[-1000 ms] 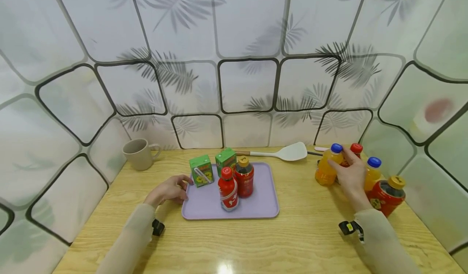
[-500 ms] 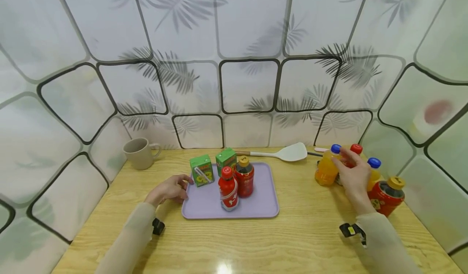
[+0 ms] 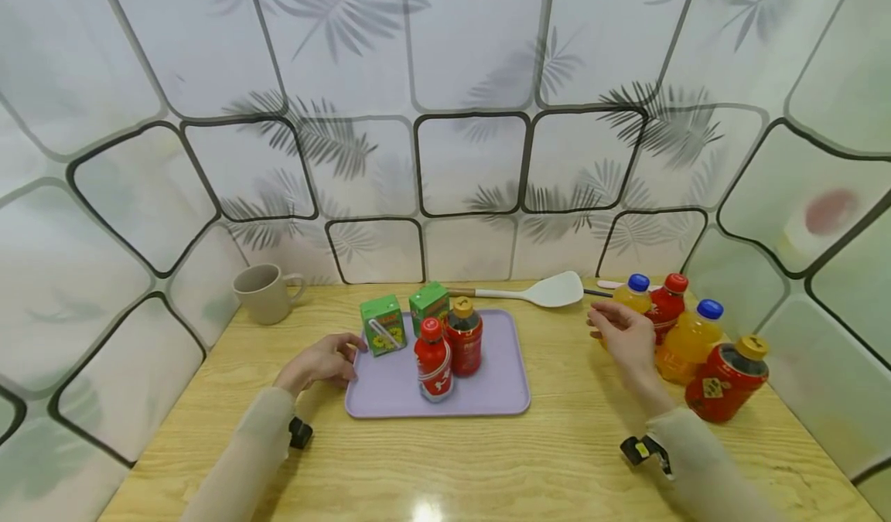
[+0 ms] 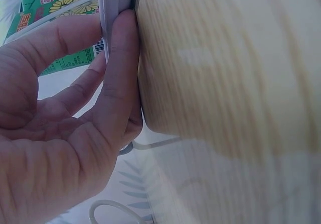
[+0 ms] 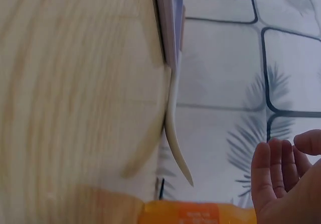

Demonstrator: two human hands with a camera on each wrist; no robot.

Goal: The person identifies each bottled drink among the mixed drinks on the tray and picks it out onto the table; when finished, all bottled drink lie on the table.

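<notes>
At the left edge of the lilac tray (image 3: 480, 404), my left hand (image 3: 323, 363) pinches the rim, as the left wrist view shows. On the tray stand two green drink cartons, one with a straw (image 3: 383, 330) and one behind (image 3: 428, 305). A red bottle (image 3: 435, 367) and a dark drink bottle with a yellow cap (image 3: 465, 340) stand beside them. My right hand (image 3: 629, 344) hovers with nothing in it, fingers loosely bent, in front of an orange juice bottle (image 3: 633, 296). The hand hides most of that bottle in the head view; part of the orange bottle (image 5: 195, 213) shows in the right wrist view.
Right of my right hand stand a red-capped bottle (image 3: 667, 307), another orange juice bottle (image 3: 687, 346) and a yellow-capped dark bottle (image 3: 725, 383). A white spatula (image 3: 557, 290) lies behind the tray. At the back left is a grey mug (image 3: 264, 298); a patterned curtain (image 3: 473, 166) encloses the table.
My right hand has come away from the orange juice bottle's cap and moved left and nearer, uncovering the bottles on the right. My left hand stays at the tray.
</notes>
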